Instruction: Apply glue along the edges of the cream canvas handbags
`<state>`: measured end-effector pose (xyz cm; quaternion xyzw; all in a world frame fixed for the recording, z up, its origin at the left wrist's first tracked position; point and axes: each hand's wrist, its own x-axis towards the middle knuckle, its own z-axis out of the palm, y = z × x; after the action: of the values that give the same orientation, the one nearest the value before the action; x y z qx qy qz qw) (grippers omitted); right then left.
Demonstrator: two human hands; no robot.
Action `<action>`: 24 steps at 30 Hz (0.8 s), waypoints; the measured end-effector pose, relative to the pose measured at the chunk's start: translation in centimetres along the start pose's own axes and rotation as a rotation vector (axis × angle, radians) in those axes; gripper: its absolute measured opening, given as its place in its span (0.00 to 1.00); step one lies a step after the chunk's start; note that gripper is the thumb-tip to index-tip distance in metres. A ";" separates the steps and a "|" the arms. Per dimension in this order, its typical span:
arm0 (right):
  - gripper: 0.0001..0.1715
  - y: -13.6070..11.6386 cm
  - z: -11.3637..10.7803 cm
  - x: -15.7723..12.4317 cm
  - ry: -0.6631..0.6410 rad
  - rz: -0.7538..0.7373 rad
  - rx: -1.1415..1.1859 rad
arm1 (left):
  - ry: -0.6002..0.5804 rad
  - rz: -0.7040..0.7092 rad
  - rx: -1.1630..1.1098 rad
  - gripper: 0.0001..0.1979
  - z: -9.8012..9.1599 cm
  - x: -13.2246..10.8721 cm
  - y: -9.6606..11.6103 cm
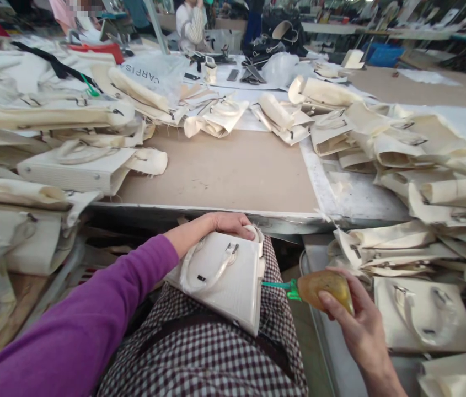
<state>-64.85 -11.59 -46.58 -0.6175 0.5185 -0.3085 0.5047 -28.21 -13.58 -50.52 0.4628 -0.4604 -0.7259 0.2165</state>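
A cream handbag [233, 281] with a looped handle lies tilted on my lap, over a checked apron [199, 358]. My left hand [235, 223] is closed on the bag's far top edge, near the second handle; its fingertips are partly hidden. In my right hand [354, 314] is a squeeze bottle [327, 289] of amber liquid, with a green cap and a thin green nozzle. The nozzle points left, and its tip is at the bag's right side edge; whether it touches cannot be told.
Across the lap stands a worktable [216, 171] with a brown top. Unfinished cream bags [71, 165] pile up at left, and more bag pieces [414, 143] at right. A cream bag [427, 314] lies beside my right hand. A person [191, 25] is at the far side.
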 end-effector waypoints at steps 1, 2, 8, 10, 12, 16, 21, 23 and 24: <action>0.31 0.2 0.1 0.1 -0.003 -0.012 0.004 | -0.004 0.001 -0.007 0.24 0.1 0.0 0.0; 0.31 0.3 0.1 0.1 -0.005 -0.026 0.006 | -0.009 0.002 -0.014 0.24 0.1 0.0 0.1; 0.27 0.6 -0.3 0.2 -0.060 -0.209 -0.018 | -0.020 -0.002 -0.049 0.24 0.1 0.1 -0.1; 0.26 0.6 -0.7 0.1 -0.111 -0.255 -0.034 | -0.029 -0.010 -0.058 0.24 0.1 0.2 -0.1; 0.26 0.5 -1.1 -0.2 -0.170 -0.268 -0.041 | -0.037 -0.013 -0.066 0.23 0.1 0.2 -0.1; 0.26 0.3 -1.6 -0.9 -0.283 -0.262 -0.022 | -0.027 -0.007 -0.064 0.21 0.2 0.2 -0.1; 0.25 0.1 -2.0 -1.7 -0.399 -0.246 -0.018 | -0.015 0.004 -0.051 0.21 0.2 0.2 0.0; 0.25 0.2 -1.9 -1.7 -0.372 -0.261 -0.027 | -0.012 0.004 -0.043 0.22 0.2 0.2 0.0; 0.25 0.3 -1.8 -1.6 -0.342 -0.273 -0.030 | -0.013 0.003 -0.039 0.22 0.2 0.2 0.0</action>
<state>-67.06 -10.59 -46.09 -0.7328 0.3415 -0.2570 0.5295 -28.52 -13.64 -50.55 0.4530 -0.4483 -0.7375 0.2233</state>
